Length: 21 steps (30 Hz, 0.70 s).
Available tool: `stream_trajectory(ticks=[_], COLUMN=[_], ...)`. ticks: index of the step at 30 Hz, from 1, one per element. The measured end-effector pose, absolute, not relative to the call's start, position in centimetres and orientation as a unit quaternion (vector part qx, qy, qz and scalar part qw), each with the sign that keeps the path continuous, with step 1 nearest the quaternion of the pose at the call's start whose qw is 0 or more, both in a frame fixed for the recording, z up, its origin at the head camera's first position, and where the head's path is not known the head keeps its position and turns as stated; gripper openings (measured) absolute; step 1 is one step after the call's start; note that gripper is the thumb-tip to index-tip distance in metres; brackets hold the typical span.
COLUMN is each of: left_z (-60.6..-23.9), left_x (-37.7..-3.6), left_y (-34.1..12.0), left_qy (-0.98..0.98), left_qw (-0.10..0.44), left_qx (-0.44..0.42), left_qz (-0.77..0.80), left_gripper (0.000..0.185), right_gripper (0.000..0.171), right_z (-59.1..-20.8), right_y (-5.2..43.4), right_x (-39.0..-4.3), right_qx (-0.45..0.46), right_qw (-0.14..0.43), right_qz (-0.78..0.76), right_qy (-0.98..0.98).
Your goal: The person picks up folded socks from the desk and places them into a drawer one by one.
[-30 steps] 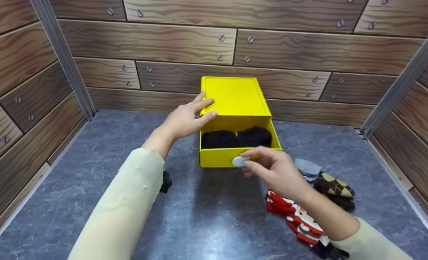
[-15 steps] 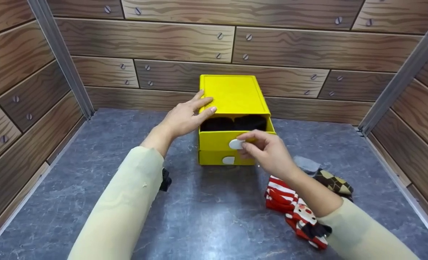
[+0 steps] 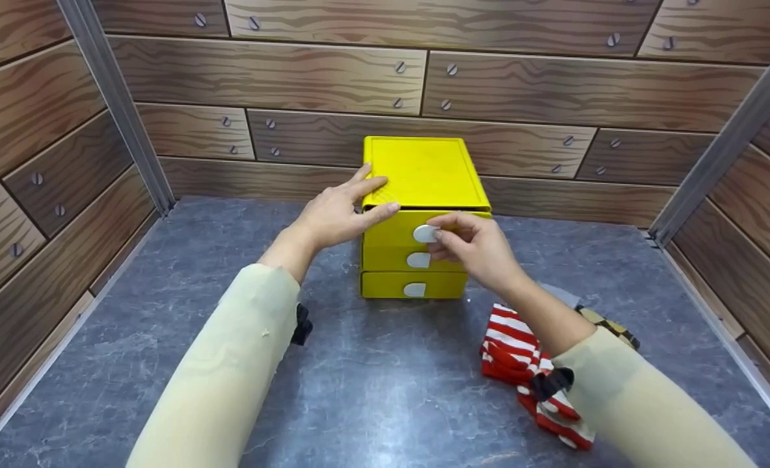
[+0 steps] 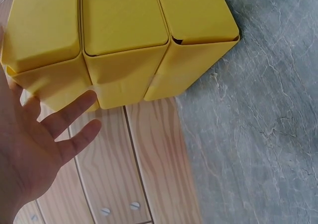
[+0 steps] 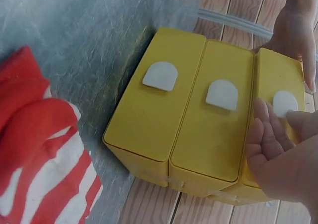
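Head: grey tabletop [image 3: 372, 390] walled in wood-print panels; yellow drawer box [image 3: 424, 172] at back centre, top drawer almost home. Left wrist: left hand [image 4: 35, 149] flat, steadying box. Right wrist: right hand [image 5: 283, 154] pinching top white tab [image 5: 284, 103]. Next, likely: final push, release.

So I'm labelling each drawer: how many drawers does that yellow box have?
3, stacked in the yellow box: top drawer, its tab under the right hand; middle drawer; bottom drawer. All pushed in.
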<state>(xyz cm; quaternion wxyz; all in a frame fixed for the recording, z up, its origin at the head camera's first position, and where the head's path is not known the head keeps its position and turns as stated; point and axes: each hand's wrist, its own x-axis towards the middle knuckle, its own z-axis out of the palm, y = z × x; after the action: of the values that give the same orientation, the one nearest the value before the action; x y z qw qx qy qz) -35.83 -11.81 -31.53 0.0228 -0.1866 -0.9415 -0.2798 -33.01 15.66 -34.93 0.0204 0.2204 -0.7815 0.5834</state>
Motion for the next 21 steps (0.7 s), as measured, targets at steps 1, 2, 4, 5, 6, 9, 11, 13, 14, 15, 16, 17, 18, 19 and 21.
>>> stream_trajectory(ticks=[1,2,4,5,6,9,11,13,14,15,16,17,18,19,21], left_z=[-31.5,-31.6,-31.6,-31.6,-31.6,-31.6,-31.5,-31.5,-31.5,-31.5,-31.5,-31.6,-31.6,-31.6,-31.7], left_x=[-35.9,-35.9,-36.0,-36.0,-36.0,-36.0,-36.0,-36.1,-36.1,-36.1,-36.1,-36.1,-36.1,-36.1,-36.1], left_y=[-11.8,-11.9,-11.9,-11.9,-11.9,-11.9,-11.8,-11.8,-11.8,-11.8,-11.8,-11.8,-11.8,-11.8,-11.8], left_qy=[-0.941,-0.942,-0.942,-0.942,-0.942,-0.943,-0.943,-0.943,-0.943,-0.944,-0.944,-0.944,-0.944,-0.944,-0.945], left_qw=[0.024,0.025,0.027,0.028,0.029,0.03,0.031,0.033,0.034,0.036,0.037,0.038,0.038,0.038,0.039], left_qx=[-0.187,-0.188,-0.189,-0.189,-0.19,-0.189,-0.188,-0.188,-0.187,-0.187,-0.187,-0.187,-0.187,-0.187,-0.187], left_qz=[-0.279,-0.278,-0.276,-0.275,-0.275,-0.273,-0.273,-0.272,-0.271,-0.271,-0.269,-0.269,-0.268,-0.268,-0.267], left_gripper=[0.084,0.083,0.081,0.081,0.08,0.08,0.08,0.08,0.08,0.079,0.079,0.079,0.079,0.079,0.079], right_gripper=[0.022,0.022,0.022,0.022,0.023,0.023,0.023,0.023,0.023,0.023,0.023,0.023,0.022,0.022,0.021], right_z=[-34.9,-34.9,-34.9,-34.8,-34.8,-34.8,-34.8,-34.8,-34.8,-34.8,-34.8,-34.8,-34.9,-34.9,-35.0], right_y=[15.6,15.6,15.6,15.5,15.5,15.5,15.5,15.5,15.5,15.4,15.4,15.4,15.4,15.4,15.3], right_x=[-33.2,-33.4,-33.7,-33.8,-33.9,-34.1,-34.2,-34.3,-34.3,-34.4,-34.4,-34.4,-34.4,-34.5,-34.5], right_qx=[0.219,0.218,0.217,0.215,0.213,0.208,0.205,0.204,0.204,0.204,0.203,0.202,0.201,0.2,0.198], right_qw=[0.021,0.02,0.018,0.017,0.017,0.017,0.018,0.019,0.019,0.02,0.021,0.021,0.023,0.024,0.026], right_qz=[0.583,0.583,0.585,0.585,0.586,0.589,0.591,0.592,0.593,0.594,0.594,0.594,0.594,0.594,0.595], right_qy=[-0.782,-0.782,-0.781,-0.782,-0.782,-0.781,-0.78,-0.779,-0.779,-0.778,-0.778,-0.778,-0.779,-0.779,-0.778])
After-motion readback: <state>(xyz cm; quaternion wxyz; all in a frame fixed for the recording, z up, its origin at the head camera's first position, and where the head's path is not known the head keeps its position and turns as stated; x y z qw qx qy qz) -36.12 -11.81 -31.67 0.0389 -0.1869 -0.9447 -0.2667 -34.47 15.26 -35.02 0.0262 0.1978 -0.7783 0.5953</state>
